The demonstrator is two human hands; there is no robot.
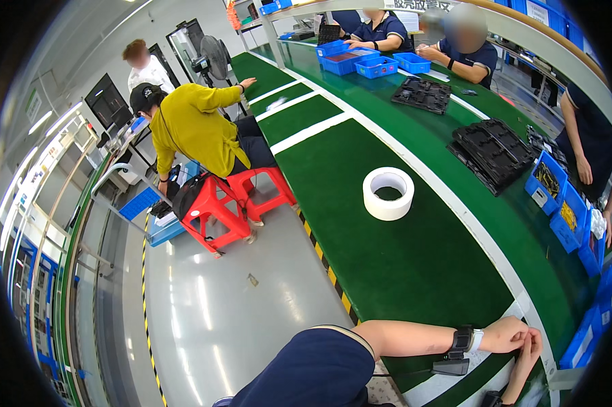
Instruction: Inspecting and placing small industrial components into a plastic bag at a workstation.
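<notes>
At the lower right, over the green bench (414, 271), my left hand (505, 335) is curled closed, with its fingers meeting those of my right hand (531, 346). The right fingers are pressed together at the tips. If anything is pinched between the two hands, it is too small or hidden to make out. A black strap device (462, 341) and a white band circle my left wrist, with a small black box (450, 367) on a cable below it. Part of another black strap device (494, 399) shows by my right wrist. White tape lines run under both hands.
A white tape roll (388, 193) lies on the bench. Black plastic trays (494, 152) are stacked farther right, beside blue bins (567, 218) of small parts. Co-workers sit across the bench; a person in a yellow top (196, 129) sits on red stools (214, 211) at left.
</notes>
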